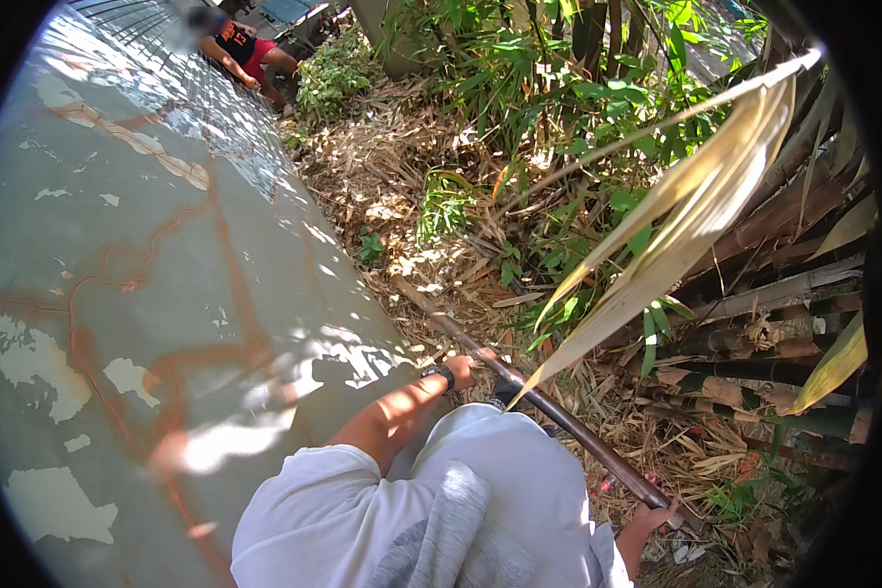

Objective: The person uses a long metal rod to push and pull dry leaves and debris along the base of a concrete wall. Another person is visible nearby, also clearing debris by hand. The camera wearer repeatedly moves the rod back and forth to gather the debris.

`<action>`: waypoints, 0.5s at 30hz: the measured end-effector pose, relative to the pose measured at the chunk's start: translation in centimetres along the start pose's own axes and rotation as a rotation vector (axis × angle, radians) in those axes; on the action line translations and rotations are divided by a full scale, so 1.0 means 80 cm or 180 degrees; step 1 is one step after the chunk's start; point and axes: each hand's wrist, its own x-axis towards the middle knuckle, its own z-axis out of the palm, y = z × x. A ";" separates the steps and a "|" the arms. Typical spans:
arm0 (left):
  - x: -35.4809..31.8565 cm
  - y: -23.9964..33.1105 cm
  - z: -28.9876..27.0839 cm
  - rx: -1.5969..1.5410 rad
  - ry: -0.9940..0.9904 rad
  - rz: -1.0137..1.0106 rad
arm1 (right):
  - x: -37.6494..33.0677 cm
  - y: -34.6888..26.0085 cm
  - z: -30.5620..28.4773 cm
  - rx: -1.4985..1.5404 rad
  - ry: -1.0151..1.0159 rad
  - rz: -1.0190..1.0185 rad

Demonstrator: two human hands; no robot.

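A long brown pole slants across the front of my body, from the leaf litter at upper left down to lower right. My left hand, with a dark band at its wrist, is closed round the pole's middle part; its fingers are mostly hidden. Near the pole's lower right end, my right hand grips it from below. A large dry leaf hangs down from the right, its narrow tip passing in front of the pole close to my left hand.
A grey wall with peeling paint and reddish lines rises close on my left. Bamboo stalks crowd the right side, with green foliage ahead. Dry leaves cover the ground. Another person is by the wall's far end.
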 end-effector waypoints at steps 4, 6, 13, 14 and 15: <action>0.011 0.023 -0.017 0.0539 0.0905 0.0194 | -0.124 -0.053 0.090 0.0277 -0.1179 -0.0247; 0.019 0.033 -0.033 0.0943 0.1554 0.0550 | -0.211 -0.073 0.136 0.0232 -0.2167 -0.0649; 0.000 0.013 -0.110 0.0842 0.1271 0.1582 | -0.379 -0.098 0.245 0.0502 -0.5852 -0.0752; -0.010 0.014 -0.114 0.0795 0.1414 0.1661 | -0.378 -0.103 0.249 0.0546 -0.6018 -0.0770; -0.018 0.022 -0.117 0.0609 0.1681 0.1885 | -0.373 -0.116 0.253 0.0423 -0.6311 -0.0730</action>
